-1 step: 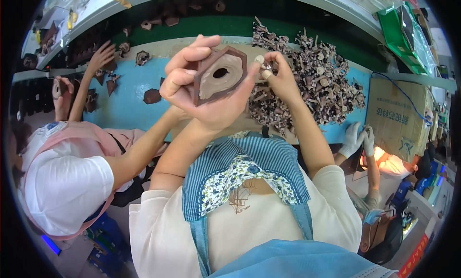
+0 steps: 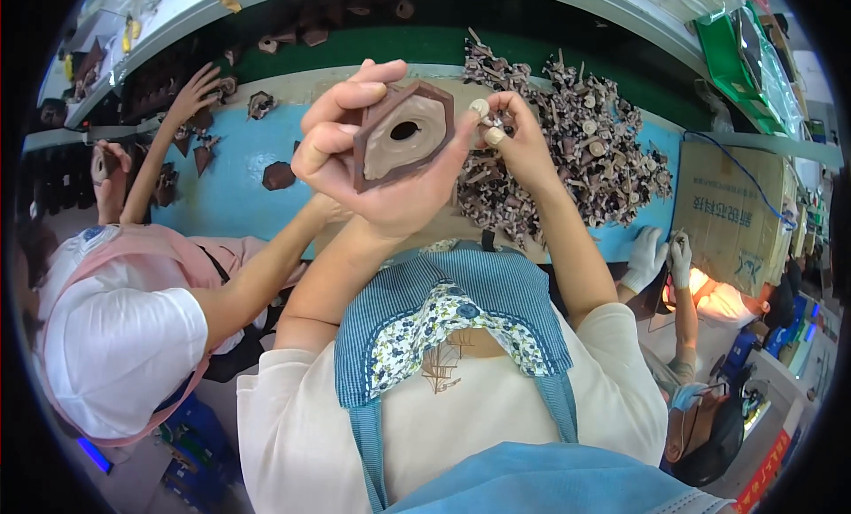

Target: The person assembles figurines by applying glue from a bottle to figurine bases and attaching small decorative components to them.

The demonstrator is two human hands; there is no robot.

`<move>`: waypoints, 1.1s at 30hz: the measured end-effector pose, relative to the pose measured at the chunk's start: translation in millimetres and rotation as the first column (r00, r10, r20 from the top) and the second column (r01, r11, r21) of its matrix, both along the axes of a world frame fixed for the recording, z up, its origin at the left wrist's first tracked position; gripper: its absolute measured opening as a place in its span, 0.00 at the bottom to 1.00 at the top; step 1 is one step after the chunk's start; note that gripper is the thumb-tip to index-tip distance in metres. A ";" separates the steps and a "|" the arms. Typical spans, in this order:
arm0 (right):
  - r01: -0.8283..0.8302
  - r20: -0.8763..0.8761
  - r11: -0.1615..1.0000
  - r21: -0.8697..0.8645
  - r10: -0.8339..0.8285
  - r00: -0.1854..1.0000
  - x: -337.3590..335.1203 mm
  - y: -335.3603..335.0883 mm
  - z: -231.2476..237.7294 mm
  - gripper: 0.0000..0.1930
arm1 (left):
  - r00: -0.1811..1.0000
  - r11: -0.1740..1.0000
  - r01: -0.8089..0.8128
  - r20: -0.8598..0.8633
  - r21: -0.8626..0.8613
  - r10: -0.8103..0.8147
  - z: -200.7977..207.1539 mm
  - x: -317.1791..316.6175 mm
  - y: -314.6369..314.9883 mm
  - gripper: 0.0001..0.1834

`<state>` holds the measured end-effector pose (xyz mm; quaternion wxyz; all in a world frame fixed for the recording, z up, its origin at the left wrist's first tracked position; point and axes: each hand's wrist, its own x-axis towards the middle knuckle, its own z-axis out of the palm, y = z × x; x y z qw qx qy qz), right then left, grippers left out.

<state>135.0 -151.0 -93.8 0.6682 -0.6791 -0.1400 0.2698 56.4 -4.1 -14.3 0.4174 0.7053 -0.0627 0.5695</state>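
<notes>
Raised in front of my chest, my left hand (image 2: 390,195) grips a brown, angular, house-shaped part (image 2: 406,140). Its lighter, hollowed face points up, with a dark hole in the middle. Close beside it on the right, my right hand (image 2: 523,146) pinches a small piece with a pale round disc (image 2: 480,108), just off my left fingers. Most of that piece is hidden by my fingertips. Beyond and right of my right hand spreads a large heap of small brown-and-cream pieces (image 2: 594,159) with round discs and thin sticks.
The blue tabletop (image 2: 239,199) carries a few dark brown parts (image 2: 278,176). A co-worker's hand (image 2: 193,95) reaches over it at left. At right, another co-worker's gloved hands (image 2: 647,255) are near a cardboard box (image 2: 731,208). A shelf edge (image 2: 292,1) runs overhead.
The co-worker's hand at left has shifted slightly up and right. My own two hands keep nearly the same pose, with both pieces still held.
</notes>
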 end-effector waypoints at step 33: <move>0.103 -0.111 0.909 0.404 -0.063 0.992 -64.1 -20.2 65.8 0.18 | 0.626 0.539 0.239 -0.296 -0.808 -0.721 4.6 -42.2 -20.5 0.19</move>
